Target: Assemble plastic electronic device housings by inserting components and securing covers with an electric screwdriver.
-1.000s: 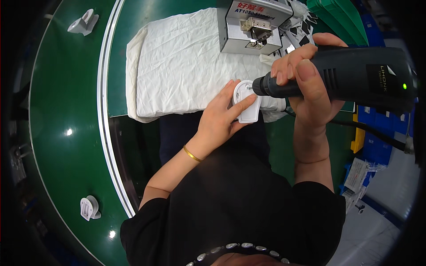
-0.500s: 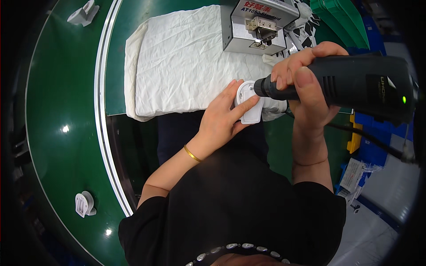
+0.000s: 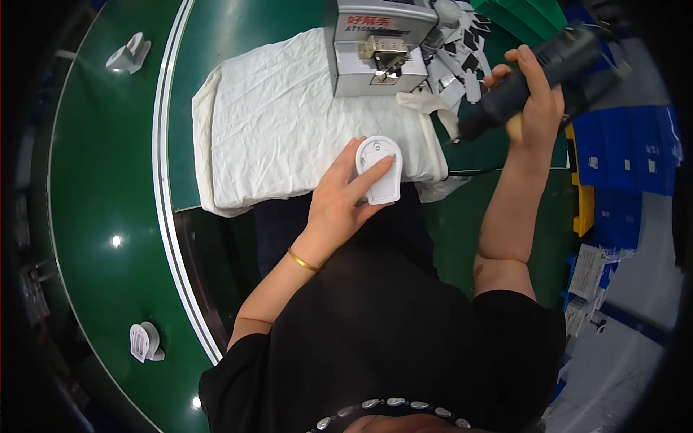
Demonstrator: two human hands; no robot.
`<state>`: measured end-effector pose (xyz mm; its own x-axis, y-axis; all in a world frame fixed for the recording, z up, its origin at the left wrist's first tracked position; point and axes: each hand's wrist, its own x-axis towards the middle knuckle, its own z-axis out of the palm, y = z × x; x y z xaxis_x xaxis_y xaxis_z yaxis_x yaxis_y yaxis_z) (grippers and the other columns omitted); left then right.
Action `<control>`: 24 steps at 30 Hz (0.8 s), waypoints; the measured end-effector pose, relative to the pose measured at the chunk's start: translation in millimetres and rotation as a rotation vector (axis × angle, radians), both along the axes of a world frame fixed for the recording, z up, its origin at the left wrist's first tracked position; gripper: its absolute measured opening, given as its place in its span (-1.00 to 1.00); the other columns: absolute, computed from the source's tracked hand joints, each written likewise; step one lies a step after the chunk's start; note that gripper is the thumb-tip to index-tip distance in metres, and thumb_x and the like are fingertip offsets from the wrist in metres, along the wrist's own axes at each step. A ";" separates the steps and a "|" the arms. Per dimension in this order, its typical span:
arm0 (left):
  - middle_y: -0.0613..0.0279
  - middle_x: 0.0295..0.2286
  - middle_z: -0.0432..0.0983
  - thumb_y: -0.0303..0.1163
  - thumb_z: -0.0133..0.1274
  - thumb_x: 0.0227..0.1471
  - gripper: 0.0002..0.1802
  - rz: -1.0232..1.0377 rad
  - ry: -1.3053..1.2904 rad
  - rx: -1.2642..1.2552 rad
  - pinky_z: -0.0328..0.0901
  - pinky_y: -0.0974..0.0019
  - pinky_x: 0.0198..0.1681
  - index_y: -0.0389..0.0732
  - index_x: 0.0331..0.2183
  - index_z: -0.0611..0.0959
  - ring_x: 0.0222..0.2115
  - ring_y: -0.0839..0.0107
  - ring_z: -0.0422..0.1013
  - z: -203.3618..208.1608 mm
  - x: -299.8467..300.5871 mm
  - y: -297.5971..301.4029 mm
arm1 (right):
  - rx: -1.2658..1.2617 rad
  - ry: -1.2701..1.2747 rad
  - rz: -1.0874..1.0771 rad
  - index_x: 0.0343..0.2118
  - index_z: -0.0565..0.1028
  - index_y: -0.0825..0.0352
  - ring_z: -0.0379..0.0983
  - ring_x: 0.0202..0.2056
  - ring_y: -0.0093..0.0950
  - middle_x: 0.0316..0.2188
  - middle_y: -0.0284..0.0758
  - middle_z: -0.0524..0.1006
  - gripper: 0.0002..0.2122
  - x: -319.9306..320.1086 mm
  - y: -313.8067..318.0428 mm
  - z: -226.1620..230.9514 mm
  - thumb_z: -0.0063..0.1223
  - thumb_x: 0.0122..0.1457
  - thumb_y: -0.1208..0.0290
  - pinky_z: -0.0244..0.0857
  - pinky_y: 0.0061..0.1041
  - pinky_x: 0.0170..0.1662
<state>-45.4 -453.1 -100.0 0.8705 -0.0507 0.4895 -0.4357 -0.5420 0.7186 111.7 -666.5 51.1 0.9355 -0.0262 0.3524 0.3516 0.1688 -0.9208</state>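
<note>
My left hand (image 3: 333, 193) holds a white plastic part (image 3: 384, 186), rounded at the far end and squared at the near end, just past the near edge of a white cloth (image 3: 271, 119). The thumb lies across its face, where a small round screw hole or screw head shows. Up at the right, my right hand (image 3: 540, 105) is wrapped round a black electric screwdriver (image 3: 498, 107), slightly smeared by motion. Its tip points down to the left, apart from the white part.
A silver screw feeder (image 3: 346, 81) stands at the cloth's far side. Beside it lie several loose white pieces (image 3: 452, 90) and a green crate (image 3: 525, 18). Two white parts, one far (image 3: 130, 55) and one near (image 3: 146, 342), sit on the left green surface. Blue bins (image 3: 613, 148) line the right.
The screwdriver has lifted off the white part and swung up and to the right in my right hand. My left hand still holds the part, now a little further left in view.
</note>
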 end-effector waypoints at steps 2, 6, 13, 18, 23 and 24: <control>-0.08 0.10 0.34 -0.40 0.43 -0.32 -0.25 -0.032 -0.019 -0.013 0.36 0.10 0.05 0.06 0.03 0.59 0.09 -0.05 0.34 2.0 3.9 -5.1 | -0.107 0.170 -0.247 -0.16 0.41 0.40 0.51 -0.40 -0.45 -0.34 -0.28 0.48 -0.61 31.4 -51.4 -5.2 0.36 0.03 0.41 0.53 -0.39 -0.38; -0.07 0.10 0.34 -0.39 0.43 -0.32 -0.26 -0.023 -0.002 -0.005 0.36 0.11 0.04 0.06 0.02 0.60 0.08 -0.03 0.35 3.4 5.0 -6.8 | -0.266 0.503 -0.369 -0.16 0.44 0.42 0.52 -0.39 -0.45 -0.34 -0.28 0.52 -0.55 110.0 -156.2 -71.9 0.43 -0.07 0.36 0.49 -0.43 -0.34; -0.06 0.10 0.34 -0.39 0.44 -0.33 -0.26 0.000 0.000 0.033 0.35 0.10 0.05 0.03 0.01 0.60 0.09 -0.03 0.34 10.1 3.8 -9.4 | -0.365 0.545 -0.393 -0.17 0.55 0.49 0.52 -0.39 -0.42 -0.33 -0.23 0.58 -0.56 147.9 -189.0 -121.1 0.42 -0.07 0.30 0.39 -0.45 -0.34; -0.06 0.09 0.35 -0.38 0.44 -0.32 -0.28 0.029 -0.015 0.055 0.34 0.08 0.06 0.03 0.00 0.61 0.08 -0.04 0.34 8.5 5.7 -11.6 | -0.956 -0.169 -0.678 -0.16 0.62 0.40 0.53 -0.31 -0.50 -0.28 -0.25 0.63 -0.64 107.9 -140.9 -106.9 0.35 0.02 0.29 0.37 -0.55 -0.21; -0.09 0.09 0.35 -0.40 0.45 -0.36 -0.15 0.032 -0.010 0.033 0.31 0.10 0.10 -0.09 0.08 0.53 0.10 -0.06 0.32 13.2 4.8 -9.8 | -1.207 -0.148 -0.077 -0.27 0.66 0.33 0.42 -0.19 -0.35 -0.36 -0.29 0.56 -0.76 1.4 -57.3 -82.8 0.30 0.00 0.32 0.26 -0.42 -0.05; -0.11 0.09 0.36 -0.41 0.46 -0.39 -0.07 0.037 0.022 0.012 0.28 0.12 0.13 -0.14 0.13 0.48 0.12 -0.08 0.31 15.7 5.9 -10.4 | -1.189 -0.139 -0.099 -0.28 0.66 0.32 0.41 -0.19 -0.35 -0.36 -0.30 0.55 -0.76 -3.7 -56.7 -89.1 0.30 0.00 0.33 0.26 -0.42 -0.06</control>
